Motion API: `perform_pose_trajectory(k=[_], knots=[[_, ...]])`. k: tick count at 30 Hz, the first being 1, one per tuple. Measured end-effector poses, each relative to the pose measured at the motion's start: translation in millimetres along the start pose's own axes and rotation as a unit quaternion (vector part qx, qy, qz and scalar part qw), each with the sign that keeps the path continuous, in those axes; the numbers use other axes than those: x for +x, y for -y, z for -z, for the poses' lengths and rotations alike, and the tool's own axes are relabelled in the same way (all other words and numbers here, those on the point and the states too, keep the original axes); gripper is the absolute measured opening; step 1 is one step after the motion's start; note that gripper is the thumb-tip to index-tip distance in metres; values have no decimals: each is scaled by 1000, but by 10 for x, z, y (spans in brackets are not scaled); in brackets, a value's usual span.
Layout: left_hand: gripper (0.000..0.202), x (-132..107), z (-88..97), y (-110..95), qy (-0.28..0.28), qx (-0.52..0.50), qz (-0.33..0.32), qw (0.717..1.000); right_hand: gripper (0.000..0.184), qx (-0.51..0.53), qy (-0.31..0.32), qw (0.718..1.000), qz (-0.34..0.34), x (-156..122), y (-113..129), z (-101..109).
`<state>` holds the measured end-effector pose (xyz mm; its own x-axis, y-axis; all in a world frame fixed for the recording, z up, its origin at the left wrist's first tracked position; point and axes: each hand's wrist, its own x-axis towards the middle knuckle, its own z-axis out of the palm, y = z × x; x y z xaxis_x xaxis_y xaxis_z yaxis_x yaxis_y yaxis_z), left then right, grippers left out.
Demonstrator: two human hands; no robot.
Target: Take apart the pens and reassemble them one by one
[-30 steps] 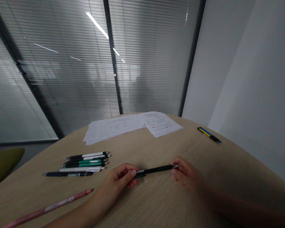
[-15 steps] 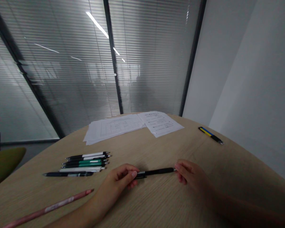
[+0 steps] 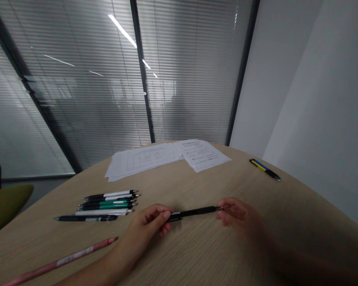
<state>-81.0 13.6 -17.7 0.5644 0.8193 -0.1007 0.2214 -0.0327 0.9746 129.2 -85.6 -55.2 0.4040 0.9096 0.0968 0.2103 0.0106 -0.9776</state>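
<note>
Lower centre: the left hand [image 3: 155, 220] pinched a black pen [image 3: 197, 212] crosswise, tip at the right hand [image 3: 237, 213], whose grip was unclear.

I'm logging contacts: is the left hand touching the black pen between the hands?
Touching. The head view shows the left hand pinching the black pen at its clip end.
</note>
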Motion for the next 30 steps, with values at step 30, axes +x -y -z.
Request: perform_pose_trajectory(k=[30], knots=[[26,23,8,-7,-28,1,3,1000,23,-396,59,891,214,353,-24,519]])
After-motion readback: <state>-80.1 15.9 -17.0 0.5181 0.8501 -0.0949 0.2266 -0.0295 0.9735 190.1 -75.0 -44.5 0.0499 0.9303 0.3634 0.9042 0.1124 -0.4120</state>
